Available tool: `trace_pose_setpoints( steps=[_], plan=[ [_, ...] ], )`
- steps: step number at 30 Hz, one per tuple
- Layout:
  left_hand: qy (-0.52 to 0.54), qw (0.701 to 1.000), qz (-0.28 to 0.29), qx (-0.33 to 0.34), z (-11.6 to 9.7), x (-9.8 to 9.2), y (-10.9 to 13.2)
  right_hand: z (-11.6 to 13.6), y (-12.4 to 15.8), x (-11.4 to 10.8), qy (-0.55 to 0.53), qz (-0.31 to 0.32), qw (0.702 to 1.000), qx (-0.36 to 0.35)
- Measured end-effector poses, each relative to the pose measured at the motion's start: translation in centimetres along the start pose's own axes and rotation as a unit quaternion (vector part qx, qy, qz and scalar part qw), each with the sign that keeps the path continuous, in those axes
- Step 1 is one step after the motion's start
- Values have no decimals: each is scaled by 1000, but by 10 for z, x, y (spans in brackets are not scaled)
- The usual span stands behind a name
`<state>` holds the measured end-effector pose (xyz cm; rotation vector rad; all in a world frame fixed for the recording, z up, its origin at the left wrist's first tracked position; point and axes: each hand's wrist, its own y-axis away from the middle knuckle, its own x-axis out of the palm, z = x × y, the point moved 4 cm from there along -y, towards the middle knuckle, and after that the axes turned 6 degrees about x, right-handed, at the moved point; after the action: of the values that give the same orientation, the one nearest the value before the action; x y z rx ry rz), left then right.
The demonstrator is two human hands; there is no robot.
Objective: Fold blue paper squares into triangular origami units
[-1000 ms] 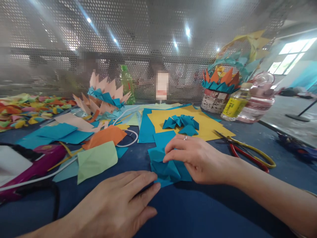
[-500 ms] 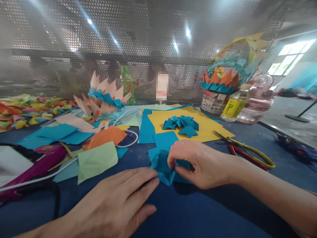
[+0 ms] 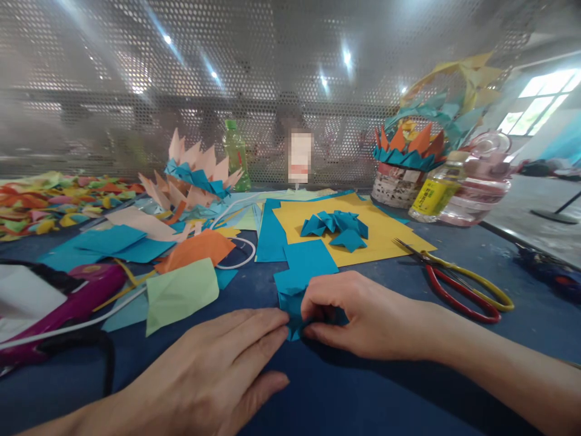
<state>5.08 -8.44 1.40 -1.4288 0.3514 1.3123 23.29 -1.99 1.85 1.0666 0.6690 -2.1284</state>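
A small blue piece of paper [image 3: 295,309], partly folded, lies on the dark blue table between my hands. My left hand [image 3: 227,351] lies flat with fingers stretched out, its fingertips touching the paper's lower left edge. With fingers curled in and thumb below, my right hand [image 3: 349,309] pinches the paper's right side. The pinched part is hidden behind those fingers. Just beyond, flat blue squares [image 3: 311,257] lie close to the work. Several folded blue paper pieces [image 3: 336,227] rest on a yellow sheet [image 3: 381,242] farther back.
Red and yellow-handled scissors [image 3: 463,290] lie at right. A purple glue gun [image 3: 95,290], its cord, an orange sheet [image 3: 195,249] and a pale green sheet [image 3: 181,293] are at left. Paper crowns [image 3: 195,175], a yellow-labelled bottle [image 3: 436,191] and a pink jug [image 3: 481,188] stand behind.
My right hand has moved slightly down and left along the paper, and the raised part of the paper is pressed flatter. The left hand stays nearly in place.
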Motion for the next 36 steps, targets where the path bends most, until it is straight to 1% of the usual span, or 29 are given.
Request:
trace_pose_setpoints(
  steps=[5,10,14,17,19,21,24,25,26,27,30,32,34,36],
  plan=[
    [1,1000,4,-3,1,2,3,-4,-1,1,-16,-16,1000,8],
    [-1,1000,7,10,0,1,-1,-6,-1,2,-34,-20,999,15],
    [9,1000,-10,8,2,-1,-3,-7,-2,3,-41,-27,998,35],
    [4,1000,-11,18,2,1,0,-8,-2,4,-52,-29,997,41],
    [1,1000,-5,12,0,3,2,-8,-2,4,-58,-31,997,46],
    [5,1000,-1,-9,0,5,4,-9,-2,5,-61,-33,996,50],
    [-16,1000,8,-19,0,7,5,-9,-2,5,-59,-35,996,50],
    [-16,1000,11,-15,0,8,5,-9,-2,5,-58,-36,996,49],
    [-11,1000,-5,-13,1,6,4,-9,-2,5,-57,-36,997,48],
    [-10,1000,-6,-7,1,6,4,-9,-2,6,-58,-35,997,46],
    [-13,1000,13,-2,3,7,3,-10,-2,5,-67,-29,996,41],
    [-12,1000,7,-7,2,7,2,-11,-3,5,-79,-26,996,41],
    [-6,1000,-8,-16,2,6,2,-11,-4,5,-97,-17,993,57],
    [-3,1000,-8,-23,2,7,1,-10,-3,6,-122,-2,988,98]
  ],
)
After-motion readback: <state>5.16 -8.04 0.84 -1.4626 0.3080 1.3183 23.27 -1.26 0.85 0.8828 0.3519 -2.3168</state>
